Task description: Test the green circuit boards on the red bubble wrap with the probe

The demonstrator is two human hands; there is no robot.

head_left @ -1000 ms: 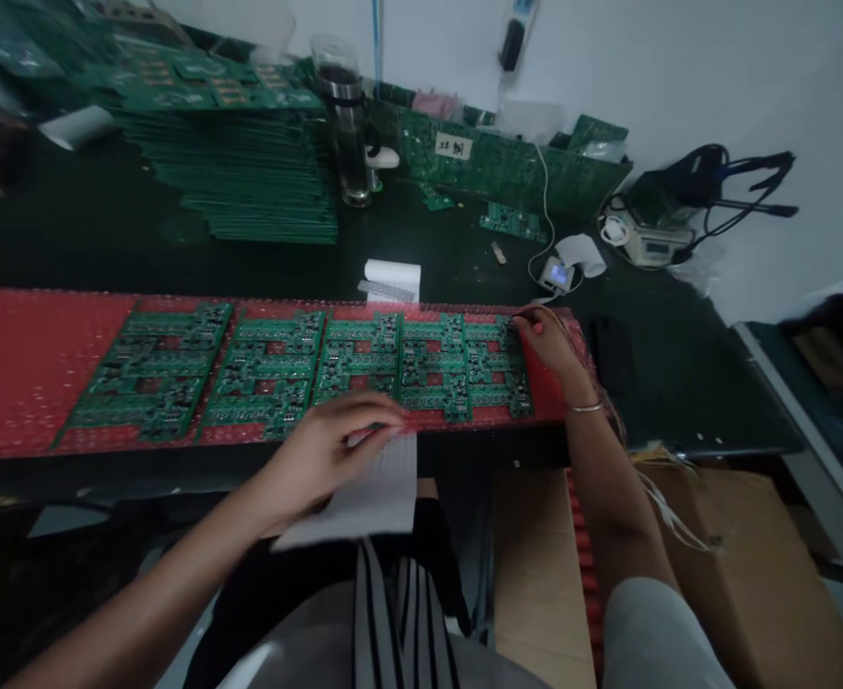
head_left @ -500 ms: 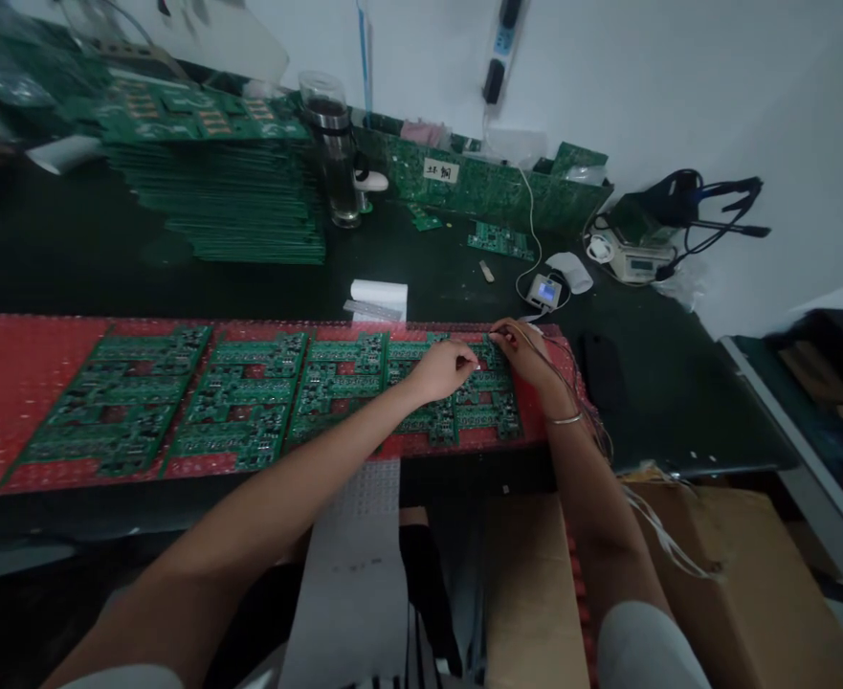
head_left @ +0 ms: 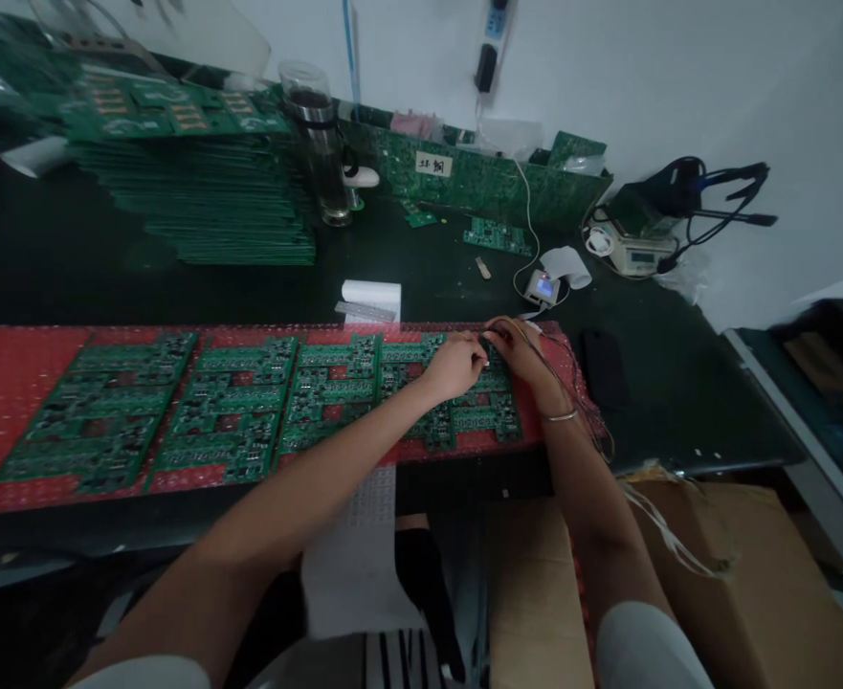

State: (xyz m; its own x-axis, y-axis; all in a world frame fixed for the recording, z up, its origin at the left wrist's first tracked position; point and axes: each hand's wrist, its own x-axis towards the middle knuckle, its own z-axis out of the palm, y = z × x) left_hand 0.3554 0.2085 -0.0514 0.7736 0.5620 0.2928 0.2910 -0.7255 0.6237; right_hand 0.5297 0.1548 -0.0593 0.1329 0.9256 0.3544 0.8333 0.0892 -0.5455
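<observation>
My left hand point(head_left: 458, 366) is closed in a pinch above the green circuit boards, with a small white piece point(head_left: 486, 363) at its fingertips, too small to name. Close beside it, my right hand point(head_left: 516, 349) bends its fingers together over the top of the rightmost circuit board point(head_left: 484, 418). Thin wires point(head_left: 561, 368) run from its fingers over the back of the hand and trail down to the right. Several more populated circuit boards point(head_left: 224, 407) lie in a row to the left on red bubble wrap point(head_left: 26, 359). My left forearm covers parts of the middle boards.
Behind stand a tall stack of green boards point(head_left: 206, 206) and a glass bottle point(head_left: 324, 153). A white paper roll with a ruler point(head_left: 367, 311), a small lit device point(head_left: 542, 287), a scale point(head_left: 636, 254) and a black phone-like object point(head_left: 603, 368) surround the boards. Cardboard boxes point(head_left: 751, 574) stand below right.
My left hand has moved slightly right, close to my right hand, still pinching the white piece. My right hand stays at the rightmost board. The view has shifted a little.
</observation>
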